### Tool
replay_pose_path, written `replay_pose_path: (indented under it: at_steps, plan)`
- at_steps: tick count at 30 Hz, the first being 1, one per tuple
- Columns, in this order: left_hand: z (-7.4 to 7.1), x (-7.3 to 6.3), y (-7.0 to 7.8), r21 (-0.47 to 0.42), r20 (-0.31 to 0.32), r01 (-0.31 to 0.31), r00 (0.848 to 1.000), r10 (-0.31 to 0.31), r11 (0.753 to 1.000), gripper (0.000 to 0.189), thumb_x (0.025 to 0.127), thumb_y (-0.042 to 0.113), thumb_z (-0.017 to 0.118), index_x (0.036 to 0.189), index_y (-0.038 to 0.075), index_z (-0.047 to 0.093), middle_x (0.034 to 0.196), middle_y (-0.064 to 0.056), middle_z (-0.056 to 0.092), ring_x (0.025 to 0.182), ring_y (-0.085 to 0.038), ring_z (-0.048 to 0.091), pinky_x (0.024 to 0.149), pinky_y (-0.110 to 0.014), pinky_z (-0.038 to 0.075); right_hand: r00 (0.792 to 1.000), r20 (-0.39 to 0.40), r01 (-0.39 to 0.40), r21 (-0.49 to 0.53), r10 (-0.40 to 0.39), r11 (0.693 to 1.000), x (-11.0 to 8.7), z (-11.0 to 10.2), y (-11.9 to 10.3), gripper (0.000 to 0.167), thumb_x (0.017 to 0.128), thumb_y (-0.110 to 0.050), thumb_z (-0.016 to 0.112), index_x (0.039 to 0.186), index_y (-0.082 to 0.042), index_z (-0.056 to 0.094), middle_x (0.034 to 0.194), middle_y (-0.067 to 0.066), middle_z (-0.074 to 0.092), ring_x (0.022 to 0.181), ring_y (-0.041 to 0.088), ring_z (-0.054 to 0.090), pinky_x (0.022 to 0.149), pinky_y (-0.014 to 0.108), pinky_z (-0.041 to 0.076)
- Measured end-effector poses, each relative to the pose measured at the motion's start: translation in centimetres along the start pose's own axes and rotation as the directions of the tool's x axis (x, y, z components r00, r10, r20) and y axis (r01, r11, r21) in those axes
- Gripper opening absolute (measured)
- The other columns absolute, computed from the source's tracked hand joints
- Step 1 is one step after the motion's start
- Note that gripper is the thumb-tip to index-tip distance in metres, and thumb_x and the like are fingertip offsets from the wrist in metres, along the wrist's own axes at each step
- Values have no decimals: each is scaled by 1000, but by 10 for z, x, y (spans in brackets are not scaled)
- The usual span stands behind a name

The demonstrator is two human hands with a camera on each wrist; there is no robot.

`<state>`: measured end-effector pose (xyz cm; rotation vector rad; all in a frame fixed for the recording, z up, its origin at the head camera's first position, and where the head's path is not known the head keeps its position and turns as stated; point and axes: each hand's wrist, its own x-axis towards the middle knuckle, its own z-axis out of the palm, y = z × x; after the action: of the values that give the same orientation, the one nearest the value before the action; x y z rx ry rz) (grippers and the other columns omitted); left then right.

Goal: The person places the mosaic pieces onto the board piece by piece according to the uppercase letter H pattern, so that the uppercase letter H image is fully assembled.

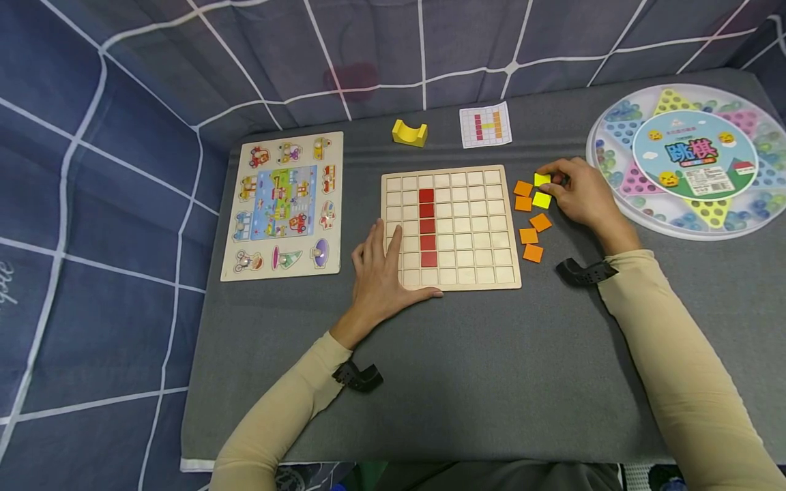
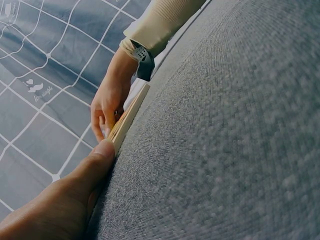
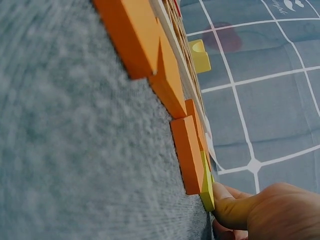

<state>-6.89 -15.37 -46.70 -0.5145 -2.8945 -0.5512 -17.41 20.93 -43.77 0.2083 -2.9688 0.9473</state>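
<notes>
A wooden grid board (image 1: 473, 276) lies on the table with a column of several red square tiles (image 1: 428, 226) in it. My left hand (image 1: 382, 276) rests at the board's lower left corner, fingers spread over the left side, thumb along the near edge. In the left wrist view the thumb (image 2: 102, 152) touches the board's edge. Right of the board, my right hand (image 1: 580, 191) pinches the upper yellow tile (image 1: 542, 179) between thumb and index finger. Another yellow tile (image 1: 541, 200) lies just below. Several orange tiles (image 1: 528, 236) are scattered beside the board.
A printed pattern card (image 1: 485, 125) and a yellow curved block (image 1: 409, 134) lie behind the board. To the left is a wooden picture puzzle (image 1: 334, 204). A round Chinese checkers box (image 1: 675, 221) sits at the right, close to my right hand.
</notes>
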Motion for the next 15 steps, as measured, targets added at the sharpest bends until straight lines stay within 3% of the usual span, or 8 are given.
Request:
replay_pose_path:
  at_steps: [15]
  plan:
    - [0, 0, 0, 2, -4, -2, 1000, 2, 1000, 134, 52, 79, 77, 153, 5, 29, 159, -25, 19, 147, -38, 19, 104, -57, 21, 1000, -2, -10, 6, 10, 1000, 1, 1, 0, 27, 96, -12, 60, 122, -2, 65, 99, 18, 52, 79, 25, 43, 68, 35, 30]
